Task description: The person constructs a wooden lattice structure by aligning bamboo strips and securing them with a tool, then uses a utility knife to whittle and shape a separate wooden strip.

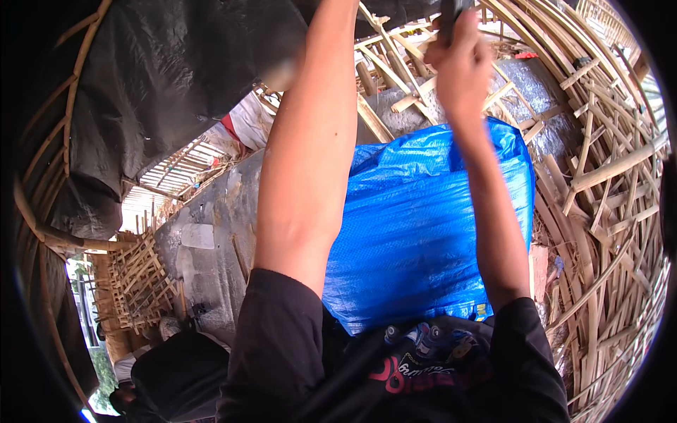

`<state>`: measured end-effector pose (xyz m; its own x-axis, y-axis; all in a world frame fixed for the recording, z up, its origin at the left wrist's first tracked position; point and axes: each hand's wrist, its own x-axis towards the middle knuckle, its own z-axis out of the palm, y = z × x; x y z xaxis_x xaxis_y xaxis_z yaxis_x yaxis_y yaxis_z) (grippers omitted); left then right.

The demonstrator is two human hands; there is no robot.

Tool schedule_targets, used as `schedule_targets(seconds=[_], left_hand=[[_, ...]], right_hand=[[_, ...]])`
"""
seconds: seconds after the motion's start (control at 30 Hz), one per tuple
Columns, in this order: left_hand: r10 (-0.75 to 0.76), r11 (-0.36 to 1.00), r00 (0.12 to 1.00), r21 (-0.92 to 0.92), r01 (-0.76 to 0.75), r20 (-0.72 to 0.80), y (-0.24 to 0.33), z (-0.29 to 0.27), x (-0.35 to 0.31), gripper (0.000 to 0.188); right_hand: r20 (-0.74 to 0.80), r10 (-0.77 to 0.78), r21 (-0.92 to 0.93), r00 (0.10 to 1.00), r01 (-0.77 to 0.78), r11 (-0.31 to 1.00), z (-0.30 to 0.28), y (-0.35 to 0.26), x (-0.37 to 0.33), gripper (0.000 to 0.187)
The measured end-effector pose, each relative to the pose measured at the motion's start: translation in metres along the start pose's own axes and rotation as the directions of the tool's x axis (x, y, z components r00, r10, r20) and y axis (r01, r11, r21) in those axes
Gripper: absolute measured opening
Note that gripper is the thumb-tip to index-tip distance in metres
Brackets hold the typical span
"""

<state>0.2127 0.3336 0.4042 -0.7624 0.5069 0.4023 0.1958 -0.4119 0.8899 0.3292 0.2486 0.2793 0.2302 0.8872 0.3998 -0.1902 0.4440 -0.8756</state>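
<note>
My right hand is raised near the top edge, its fingers closed around a dark, narrow object. The upper end of that object is cut off by the frame, and motion blur hides its kind. My left arm stretches up past the top edge, so the left hand is out of sight. Below and between the forearms lies a blue plastic tarp, wrinkled and spread in front of my body. Split bamboo pieces lie around the raised right hand.
Bundled bamboo strips curve along the right side. Black plastic sheeting hangs over a bamboo frame at upper left. A woven bamboo basket-like piece stands at left, above a person in dark clothing. Grey ground shows between.
</note>
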Motion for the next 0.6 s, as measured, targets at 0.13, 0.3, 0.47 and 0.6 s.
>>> schedule_targets(seconds=[0.13,0.3,0.47,0.6], left_hand=[[0.145,0.983,0.981,-0.092,-0.157,-0.132,-0.034,-0.002,0.034,0.067],[0.134,0.991,0.952,0.064,-0.121,-0.276,-0.055,-0.004,0.079,0.069],[0.032,0.893,0.999,-0.449,-0.031,-0.006,-0.053,-0.014,0.076,0.074],[0.116,0.986,0.99,-0.112,-0.125,-0.078,-0.035,-0.013,0.031,0.074]], right_hand=[[0.212,0.168,-0.384,0.963,-0.076,0.92,0.03,0.085,-0.035,0.057],[0.316,-0.074,-0.577,0.946,0.254,0.776,0.023,0.084,-0.027,0.057],[0.371,0.058,-0.731,0.927,0.253,0.634,0.011,0.039,-0.003,0.061],[0.18,0.101,-0.406,0.978,-0.02,0.914,0.006,-0.01,-0.009,0.059]])
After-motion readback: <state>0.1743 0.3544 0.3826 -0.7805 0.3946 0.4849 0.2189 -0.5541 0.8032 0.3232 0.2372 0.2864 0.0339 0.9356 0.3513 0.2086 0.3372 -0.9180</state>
